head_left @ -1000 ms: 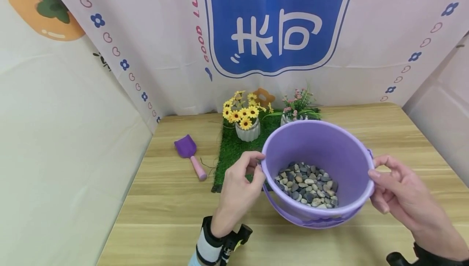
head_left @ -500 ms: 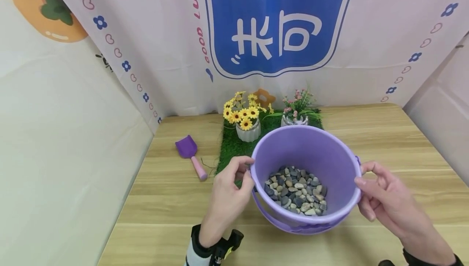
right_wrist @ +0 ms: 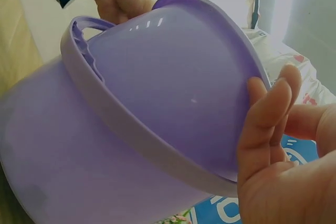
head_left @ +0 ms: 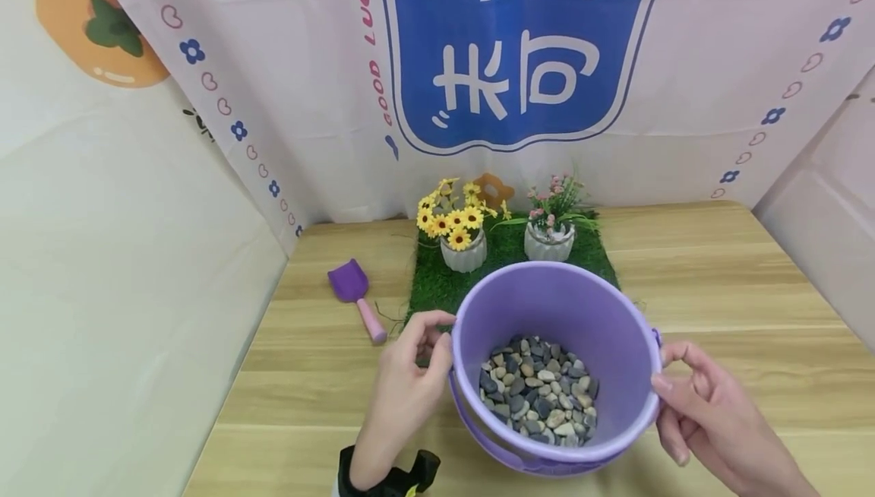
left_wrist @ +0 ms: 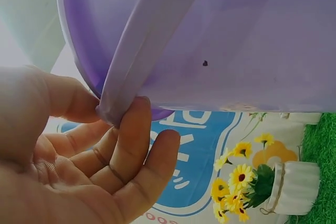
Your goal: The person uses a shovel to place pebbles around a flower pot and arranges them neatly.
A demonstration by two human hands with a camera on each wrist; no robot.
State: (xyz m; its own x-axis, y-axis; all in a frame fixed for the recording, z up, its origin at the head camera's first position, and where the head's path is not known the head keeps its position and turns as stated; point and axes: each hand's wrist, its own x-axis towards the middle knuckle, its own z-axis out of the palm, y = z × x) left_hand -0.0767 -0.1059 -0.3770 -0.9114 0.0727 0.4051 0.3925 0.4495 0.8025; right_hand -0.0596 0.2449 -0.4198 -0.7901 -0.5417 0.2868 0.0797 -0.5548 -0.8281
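Downward head view, 2 wrist close-ups, shared bucket

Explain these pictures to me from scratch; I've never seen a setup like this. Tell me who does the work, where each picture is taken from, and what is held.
There is no machine here: a person works with bare hands. One picture is taken from the head, looking forward and down; the other two are taken from the wrists, each showing its own hand up close.

The left hand and right hand hold opposite sides of a purple bucket near its rim. Pebbles lie inside.

On the table, a scoop lies to the left. Farther back, a grass mat bears two pots, one with yellow flowers, one with pink flowers.
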